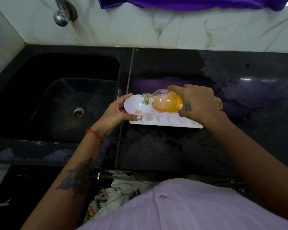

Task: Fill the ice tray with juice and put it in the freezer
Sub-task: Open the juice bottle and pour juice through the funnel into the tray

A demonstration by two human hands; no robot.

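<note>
A white ice tray (171,121) with round cells lies on the black counter, right of the sink. My left hand (114,113) holds a white funnel (135,106) tilted over the tray's left end. My right hand (196,101) grips a clear plastic juice bottle (165,102) with a green neck ring, tipped on its side. Its uncapped mouth points into the funnel. Orange juice sits in the lower part of the bottle. The nearer tray cells look pale; the far row is hidden behind the bottle and funnel.
A deep black sink (70,97) with a drain (78,112) lies to the left. A chrome tap (62,14) juts from the marble wall. Purple cloth (189,3) hangs at the top. The counter (248,90) looks wet right of the tray.
</note>
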